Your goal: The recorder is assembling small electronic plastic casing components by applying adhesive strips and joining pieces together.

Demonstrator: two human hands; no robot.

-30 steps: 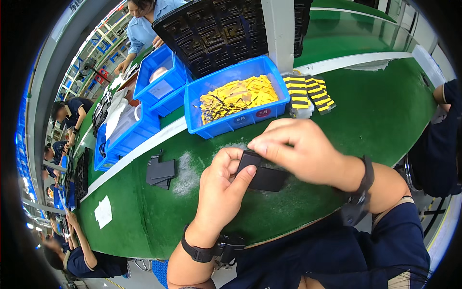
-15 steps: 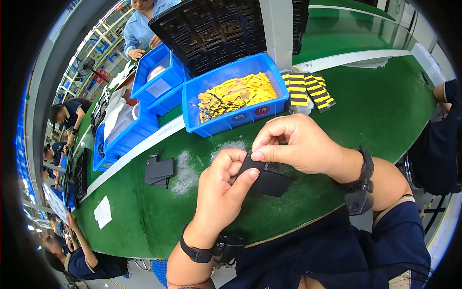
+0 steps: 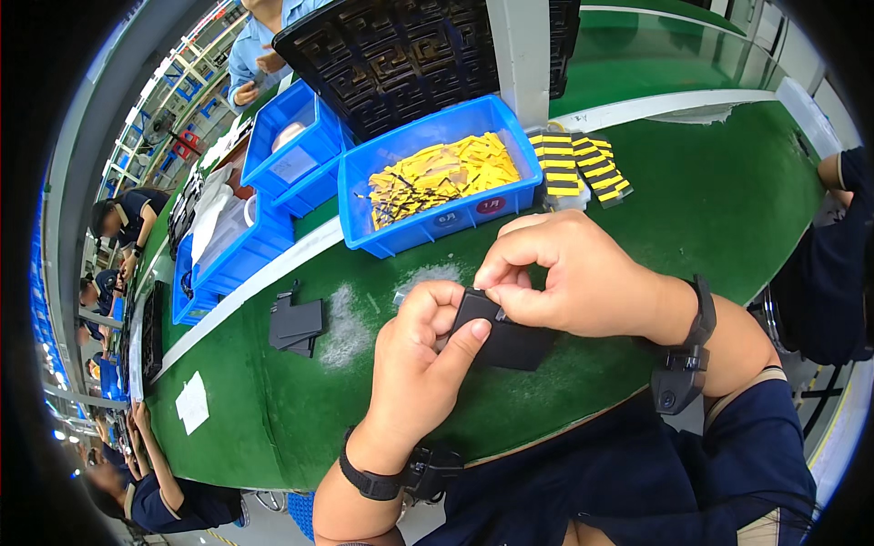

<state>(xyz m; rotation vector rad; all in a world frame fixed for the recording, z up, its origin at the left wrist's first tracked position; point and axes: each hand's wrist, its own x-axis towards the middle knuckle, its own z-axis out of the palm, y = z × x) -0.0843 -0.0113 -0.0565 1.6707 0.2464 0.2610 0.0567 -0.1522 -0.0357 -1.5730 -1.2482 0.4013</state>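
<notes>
My left hand (image 3: 417, 364) is closed on a flat black rectangular piece (image 3: 472, 310), thumb on its face and fingers behind it. The fingertips of my right hand (image 3: 569, 273) are pinched together at the piece's upper corner. What they pinch, if anything, is too small to make out. Below them, a second flat black piece (image 3: 519, 347) lies on the green table, partly covered by my hands. To the left, a small stack of similar black pieces (image 3: 298, 324) rests beside a patch of pale dust.
Beyond my hands stands a blue bin (image 3: 382, 243) of yellow and black strips. Striped yellow-black pieces (image 3: 583, 166) lie right of it, by a grey post (image 3: 521, 64). More blue bins (image 3: 246, 253) and white paper (image 3: 192, 403) are on the left. Other people sit around.
My right fingertips have shifted slightly down along the corner of the black piece, and the wrist has turned a little. My left hand keeps its hold. The person across has moved their hands.
</notes>
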